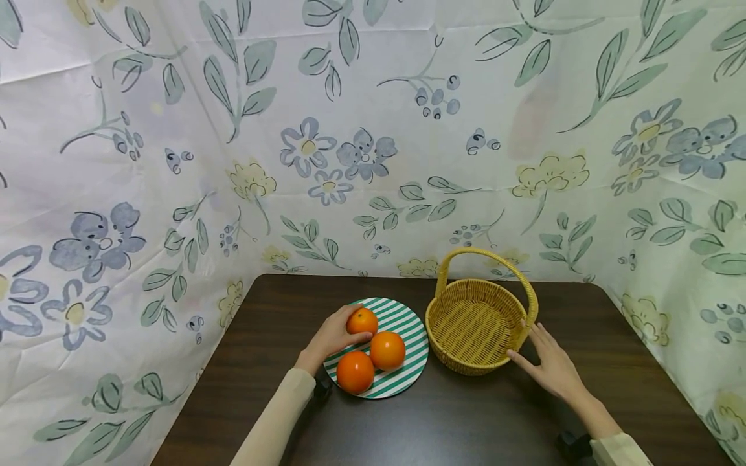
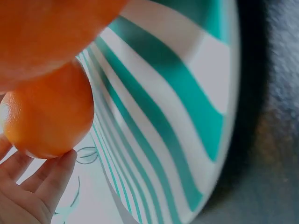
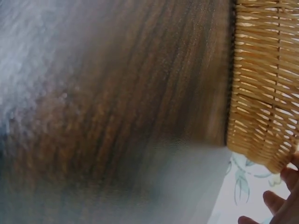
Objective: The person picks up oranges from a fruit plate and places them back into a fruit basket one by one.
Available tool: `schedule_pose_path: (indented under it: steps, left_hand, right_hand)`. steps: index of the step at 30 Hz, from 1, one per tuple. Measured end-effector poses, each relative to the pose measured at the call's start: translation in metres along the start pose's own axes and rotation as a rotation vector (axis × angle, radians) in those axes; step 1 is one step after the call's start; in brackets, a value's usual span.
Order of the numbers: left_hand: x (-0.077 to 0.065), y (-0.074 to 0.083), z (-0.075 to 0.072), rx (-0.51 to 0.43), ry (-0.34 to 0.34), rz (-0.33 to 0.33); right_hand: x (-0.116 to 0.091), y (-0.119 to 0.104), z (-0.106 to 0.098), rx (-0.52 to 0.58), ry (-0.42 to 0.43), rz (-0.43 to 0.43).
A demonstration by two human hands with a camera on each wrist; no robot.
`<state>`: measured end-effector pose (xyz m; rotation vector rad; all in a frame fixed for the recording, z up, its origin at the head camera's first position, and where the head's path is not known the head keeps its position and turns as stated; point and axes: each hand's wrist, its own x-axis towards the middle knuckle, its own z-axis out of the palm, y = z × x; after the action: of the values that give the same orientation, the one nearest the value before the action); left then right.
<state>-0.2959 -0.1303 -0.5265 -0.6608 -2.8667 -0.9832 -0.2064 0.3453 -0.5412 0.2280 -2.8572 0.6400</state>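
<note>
Three oranges share a round green-and-white striped plate. My left hand holds the rearmost orange, thumb at its front and fingers round its far left side. In the left wrist view the fingers touch that orange, with a nearer orange partly covering it. The other two, a middle orange and a front orange, lie beside it. At the right, my right hand touches the side of a yellow wicker basket, its fingers spread and fairly straight by the handle's base.
The basket's tall arched handle rises above its rim. Plate and basket stand close side by side on a dark brown wooden table. Floral cloth hangs behind the table and along both sides.
</note>
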Motion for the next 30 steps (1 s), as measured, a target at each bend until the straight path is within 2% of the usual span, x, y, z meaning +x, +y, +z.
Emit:
schedule_pose_path:
  steps: [8, 16, 30]
  left_hand:
    - [0.003, 0.006, -0.003, -0.018, 0.032, 0.016]
    - [0.006, 0.014, -0.005, -0.046, 0.022, -0.01]
    - [0.011, 0.033, -0.012, -0.084, 0.023, 0.019]
  right_hand:
    - [-0.002, -0.004, 0.0, 0.003, 0.0, 0.021]
    - [-0.001, -0.004, 0.0, 0.007, -0.009, 0.026]
    - [-0.002, -0.002, 0.001, 0.004, -0.008, 0.017]
